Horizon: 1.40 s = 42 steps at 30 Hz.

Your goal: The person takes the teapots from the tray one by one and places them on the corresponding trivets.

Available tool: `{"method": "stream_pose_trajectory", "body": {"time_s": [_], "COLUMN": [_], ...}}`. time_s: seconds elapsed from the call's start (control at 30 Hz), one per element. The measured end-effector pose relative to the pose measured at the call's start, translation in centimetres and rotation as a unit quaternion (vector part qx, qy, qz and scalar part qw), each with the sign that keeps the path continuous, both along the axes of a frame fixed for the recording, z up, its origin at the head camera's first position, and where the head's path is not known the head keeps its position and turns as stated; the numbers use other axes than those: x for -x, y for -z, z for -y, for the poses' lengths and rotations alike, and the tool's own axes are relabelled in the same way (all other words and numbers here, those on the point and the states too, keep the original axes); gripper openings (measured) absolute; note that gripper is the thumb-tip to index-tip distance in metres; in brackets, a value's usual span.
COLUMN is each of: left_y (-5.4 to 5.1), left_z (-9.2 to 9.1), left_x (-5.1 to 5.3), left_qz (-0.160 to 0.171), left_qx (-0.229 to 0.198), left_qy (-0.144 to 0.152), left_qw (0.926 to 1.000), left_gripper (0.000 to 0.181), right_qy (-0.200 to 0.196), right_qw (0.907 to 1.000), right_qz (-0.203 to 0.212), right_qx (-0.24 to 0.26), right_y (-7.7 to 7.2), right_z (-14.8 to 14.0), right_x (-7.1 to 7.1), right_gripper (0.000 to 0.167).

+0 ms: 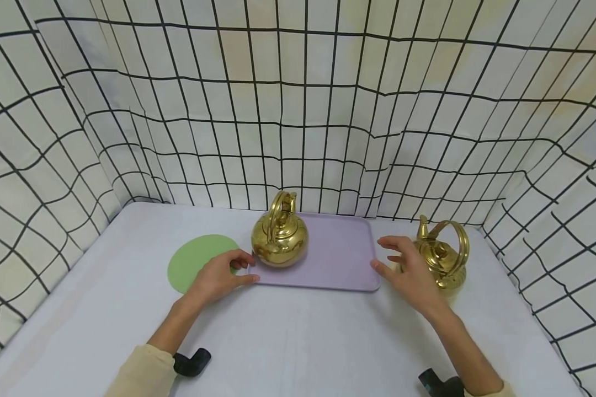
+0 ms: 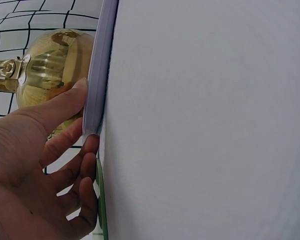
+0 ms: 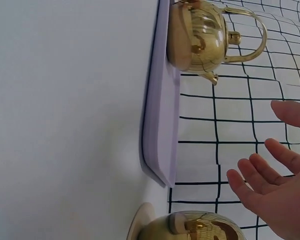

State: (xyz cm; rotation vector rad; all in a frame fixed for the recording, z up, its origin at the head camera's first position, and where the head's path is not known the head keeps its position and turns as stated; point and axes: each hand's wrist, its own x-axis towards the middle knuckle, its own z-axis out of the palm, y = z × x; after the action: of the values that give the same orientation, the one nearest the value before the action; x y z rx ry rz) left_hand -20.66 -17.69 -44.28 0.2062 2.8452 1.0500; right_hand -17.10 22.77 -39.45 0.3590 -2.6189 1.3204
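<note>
A lilac tray [image 1: 335, 259] carries a gold teapot [image 1: 280, 237] on its left part. At the tray's left front corner is my left hand [image 1: 218, 278]; in the left wrist view its thumb [image 2: 70, 102] lies against the rim [image 2: 96, 90], with fingers round the corner. My right hand [image 1: 412, 275], fingers spread and holding nothing, is between the tray's right end and a second gold teapot [image 1: 439, 259], partly covering that teapot. The right wrist view shows the hand [image 3: 280, 190] apart from the tray [image 3: 162, 135].
A green round mat [image 1: 198, 256] lies left of the tray, partly behind my left hand. The second teapot stands on a pale round base [image 3: 140, 220]. White walls with a black grid [image 1: 303, 105] enclose the back and sides of the white table [image 1: 288, 336].
</note>
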Motion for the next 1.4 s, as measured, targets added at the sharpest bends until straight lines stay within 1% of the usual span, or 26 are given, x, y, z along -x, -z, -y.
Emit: {"method": "stream_pose_trajectory", "body": {"time_s": [0.17, 0.5, 0.77, 1.13, 1.4], "left_y": [-0.1, -0.1, -0.2, 0.0, 0.1], "left_z": [0.0, -0.1, 0.0, 0.0, 0.1], "left_x": [0.0, 0.1, 0.1, 0.0, -0.2], "left_qz": [-0.001, -0.001, 0.001, 0.004, 0.006], "left_qx": [0.001, -0.002, -0.004, -0.007, -0.011], "left_qy": [0.002, 0.003, 0.001, -0.005, -0.007], "left_qw": [1.0000, 1.0000, 1.0000, 1.0000, 0.9999], "left_gripper": [0.037, 0.038, 0.039, 0.038, 0.038], "right_qy": [-0.008, -0.019, -0.036, -0.047, -0.049], "right_qw": [0.9999, 0.9982, 0.9973, 0.9953, 0.9941], "right_qz": [0.015, 0.053, 0.059, 0.069, 0.068], "right_qx": [0.001, -0.021, -0.024, -0.049, -0.068], "right_y": [0.5, 1.9, 2.8, 3.6, 4.3], "right_z": [0.4, 0.6, 1.1, 1.9, 2.2], "right_x": [0.2, 0.6, 0.9, 1.0, 1.3], "right_gripper": [0.048, 0.052, 0.052, 0.051, 0.049]}}
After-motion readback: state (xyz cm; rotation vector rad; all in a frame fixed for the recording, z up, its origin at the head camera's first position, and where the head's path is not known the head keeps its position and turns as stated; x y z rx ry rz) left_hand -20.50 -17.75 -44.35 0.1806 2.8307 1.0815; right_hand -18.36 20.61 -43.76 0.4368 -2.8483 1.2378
